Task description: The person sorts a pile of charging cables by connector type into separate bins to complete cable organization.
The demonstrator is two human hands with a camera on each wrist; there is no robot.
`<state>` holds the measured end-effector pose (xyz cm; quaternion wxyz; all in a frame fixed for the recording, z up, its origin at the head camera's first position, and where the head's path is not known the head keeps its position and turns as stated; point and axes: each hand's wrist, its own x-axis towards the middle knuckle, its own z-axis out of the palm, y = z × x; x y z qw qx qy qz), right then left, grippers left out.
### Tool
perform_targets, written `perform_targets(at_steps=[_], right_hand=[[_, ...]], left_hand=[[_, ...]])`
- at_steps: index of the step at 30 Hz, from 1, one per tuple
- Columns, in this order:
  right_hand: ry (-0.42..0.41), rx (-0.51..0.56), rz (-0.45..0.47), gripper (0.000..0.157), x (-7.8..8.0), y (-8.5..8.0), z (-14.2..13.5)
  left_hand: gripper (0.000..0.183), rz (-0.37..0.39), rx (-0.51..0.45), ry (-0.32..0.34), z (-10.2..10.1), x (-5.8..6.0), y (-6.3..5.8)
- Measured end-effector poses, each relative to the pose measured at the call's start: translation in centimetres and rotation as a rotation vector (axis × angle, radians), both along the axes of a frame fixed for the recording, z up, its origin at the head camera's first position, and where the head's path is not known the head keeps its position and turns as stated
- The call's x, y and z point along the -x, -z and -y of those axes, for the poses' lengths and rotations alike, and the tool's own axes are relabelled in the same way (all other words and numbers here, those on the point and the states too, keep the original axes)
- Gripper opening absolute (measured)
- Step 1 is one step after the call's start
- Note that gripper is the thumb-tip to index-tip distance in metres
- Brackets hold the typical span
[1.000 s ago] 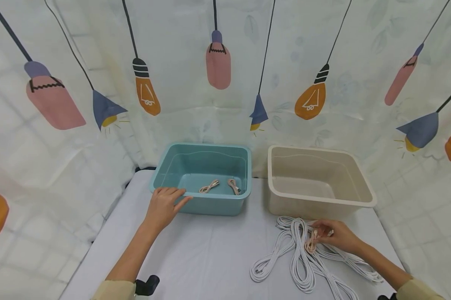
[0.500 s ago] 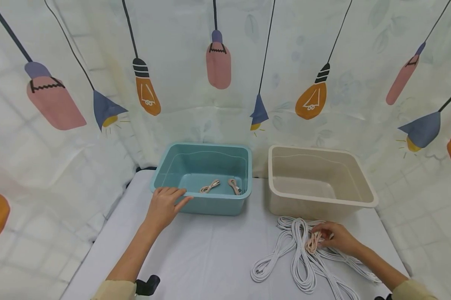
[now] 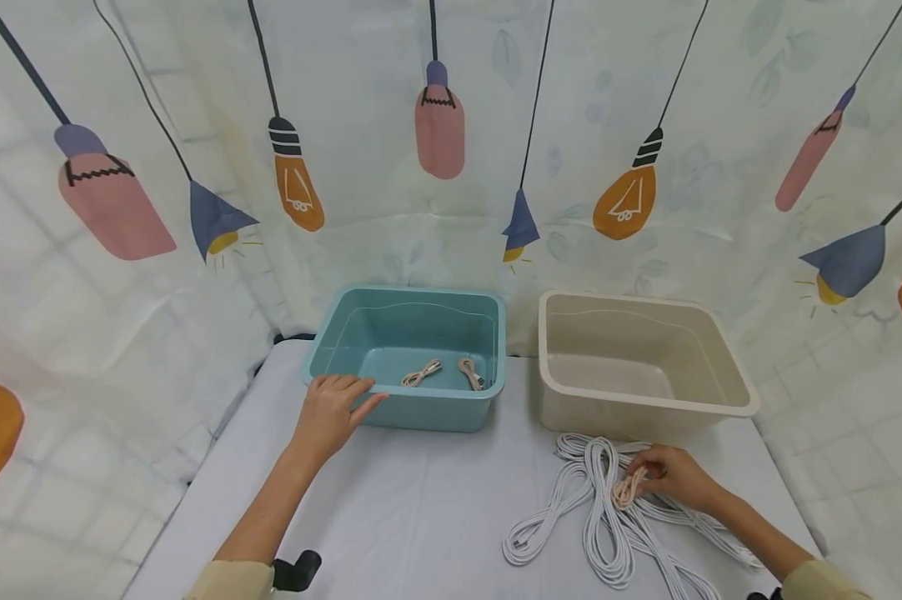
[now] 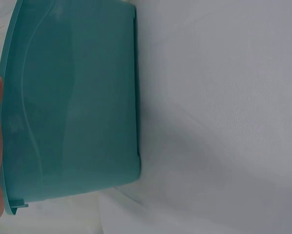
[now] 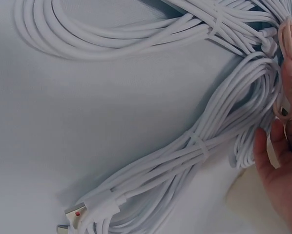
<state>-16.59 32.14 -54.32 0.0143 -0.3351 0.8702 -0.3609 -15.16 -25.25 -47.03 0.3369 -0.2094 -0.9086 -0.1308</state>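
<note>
From my headset view, the person's right hand pinches a small peach cable bundle between thumb and fingers. That bundle is over a spread of coiled white cables on the white table, in front of the beige bin; I can't tell whether it touches them. The left hand rests, fingers relaxed, on the blue bin's near rim. Two tan cable bundles lie inside.
</note>
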Motion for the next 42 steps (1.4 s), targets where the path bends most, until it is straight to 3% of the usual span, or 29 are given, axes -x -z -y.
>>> perform_targets(at_steps=[6,11,19,28,42], right_hand=[[-0.029,0.033,-0.053,0.028,0.2,-0.3,-0.2],[-0.054,0.089,-0.049,0.028,0.3,-0.4,-0.1],[-0.062,0.095,-0.07,0.028,0.3,-1.0,0.0],[-0.148,0.081,0.082,0.018,0.2,-2.2,0.3],[-0.152,0.083,0.043,0.018,-0.5,-3.6,1.6]], left_hand=[[0.08,-0.008,0.007,-0.002,0.0,0.1,0.1],[0.08,-0.002,0.002,-0.001,-0.1,-0.1,0.0],[0.08,0.011,-0.003,-0.001,-0.1,-0.2,-0.2],[0.08,0.014,-0.005,-0.001,-0.2,-0.3,-0.4],[0.081,0.007,0.0,0.003,-0.1,-0.2,-0.3]])
